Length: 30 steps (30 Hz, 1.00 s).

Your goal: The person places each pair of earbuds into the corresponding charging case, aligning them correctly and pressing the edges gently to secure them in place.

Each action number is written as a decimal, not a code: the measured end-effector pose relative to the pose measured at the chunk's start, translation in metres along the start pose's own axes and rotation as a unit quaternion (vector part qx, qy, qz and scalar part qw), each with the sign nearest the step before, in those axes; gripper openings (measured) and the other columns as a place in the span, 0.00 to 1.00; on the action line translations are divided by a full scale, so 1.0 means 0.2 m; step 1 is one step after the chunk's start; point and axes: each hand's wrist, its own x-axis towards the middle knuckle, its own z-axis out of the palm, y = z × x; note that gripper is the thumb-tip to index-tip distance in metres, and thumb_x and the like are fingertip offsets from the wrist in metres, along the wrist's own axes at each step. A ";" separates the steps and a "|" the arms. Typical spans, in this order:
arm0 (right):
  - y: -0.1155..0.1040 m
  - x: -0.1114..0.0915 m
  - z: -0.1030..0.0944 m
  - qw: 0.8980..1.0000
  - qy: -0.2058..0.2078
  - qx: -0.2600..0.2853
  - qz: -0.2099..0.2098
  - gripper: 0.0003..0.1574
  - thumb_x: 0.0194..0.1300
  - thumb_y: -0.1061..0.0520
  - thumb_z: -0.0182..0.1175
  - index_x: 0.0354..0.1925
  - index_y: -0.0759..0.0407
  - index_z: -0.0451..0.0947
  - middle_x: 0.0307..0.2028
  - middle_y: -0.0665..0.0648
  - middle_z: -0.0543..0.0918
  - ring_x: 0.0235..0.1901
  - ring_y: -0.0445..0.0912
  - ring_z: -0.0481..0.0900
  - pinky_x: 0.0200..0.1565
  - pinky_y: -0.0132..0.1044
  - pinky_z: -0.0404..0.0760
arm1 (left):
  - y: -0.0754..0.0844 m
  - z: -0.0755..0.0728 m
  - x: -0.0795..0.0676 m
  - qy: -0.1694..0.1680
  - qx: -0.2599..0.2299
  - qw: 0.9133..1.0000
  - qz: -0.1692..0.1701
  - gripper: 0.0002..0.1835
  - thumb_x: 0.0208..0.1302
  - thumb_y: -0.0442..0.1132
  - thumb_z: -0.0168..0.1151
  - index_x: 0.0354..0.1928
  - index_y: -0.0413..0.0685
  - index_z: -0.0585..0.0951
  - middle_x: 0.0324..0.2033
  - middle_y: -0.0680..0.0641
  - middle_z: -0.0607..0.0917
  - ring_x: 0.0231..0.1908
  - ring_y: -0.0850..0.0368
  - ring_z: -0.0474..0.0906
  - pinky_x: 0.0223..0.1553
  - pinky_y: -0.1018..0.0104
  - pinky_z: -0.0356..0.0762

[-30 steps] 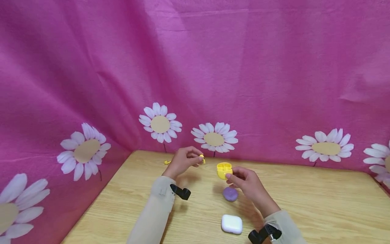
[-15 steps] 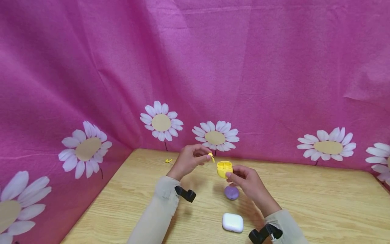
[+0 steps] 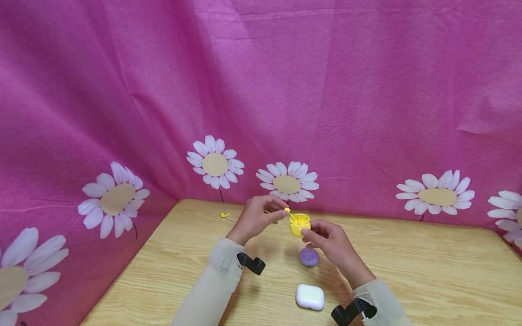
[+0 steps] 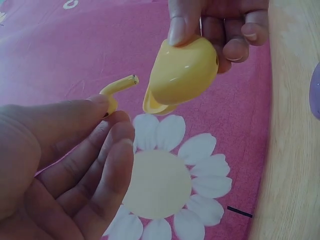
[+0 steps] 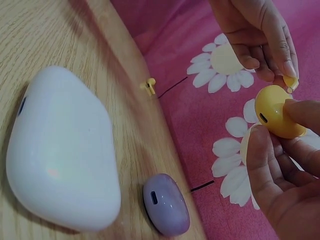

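My left hand point(image 3: 257, 217) pinches a yellow earbud point(image 4: 120, 85) between thumb and fingertips, its stem pointing toward the case. My right hand point(image 3: 332, 244) holds a yellow earbud case point(image 3: 299, 226) with its lid open, raised above the table. In the head view the earbud overlaps the left edge of the case's opening; the left wrist view shows a small gap between stem and case. A charging port shows on the case's rounded bottom in the right wrist view. Another yellow earbud point(image 3: 225, 215) lies on the table behind my left hand.
A purple case point(image 3: 309, 257), closed, sits on the wooden table point(image 3: 408, 271) below the right hand. Nearer to me lies a closed white case point(image 3: 310, 297). A pink cloth point(image 3: 359, 113) with printed daisies hangs behind and to the left of the table.
My left hand has moved right with the earbud, from well left of the yellow case to its opening. The right hand and the case have stayed nearly in place.
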 end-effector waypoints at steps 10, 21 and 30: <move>0.00 -0.01 0.00 1.000 -0.003 -0.002 -0.002 0.18 0.65 0.58 0.63 0.48 0.71 0.77 0.37 0.60 0.83 0.35 0.46 0.81 0.38 0.38 0.83 | 0.00 0.03 -0.01 -0.007 0.042 0.999 0.017 0.06 0.60 0.41 0.69 0.39 0.53 0.85 0.31 0.58 0.85 0.34 0.61 0.78 0.35 0.67 0.79; -0.03 -0.01 0.00 1.000 -0.004 -0.005 -0.010 0.18 0.65 0.58 0.63 0.48 0.71 0.77 0.38 0.62 0.83 0.35 0.45 0.81 0.38 0.38 0.83 | 0.01 0.04 0.00 -0.023 0.055 0.998 0.017 0.06 0.60 0.40 0.69 0.39 0.52 0.85 0.30 0.58 0.84 0.33 0.61 0.78 0.35 0.67 0.78; -0.01 -0.01 0.00 1.000 -0.007 -0.010 0.000 0.19 0.65 0.56 0.63 0.48 0.69 0.77 0.38 0.61 0.83 0.36 0.46 0.81 0.38 0.38 0.83 | 0.01 0.05 -0.01 -0.050 0.063 0.997 0.007 0.05 0.61 0.42 0.68 0.39 0.55 0.85 0.30 0.60 0.84 0.34 0.62 0.78 0.34 0.68 0.79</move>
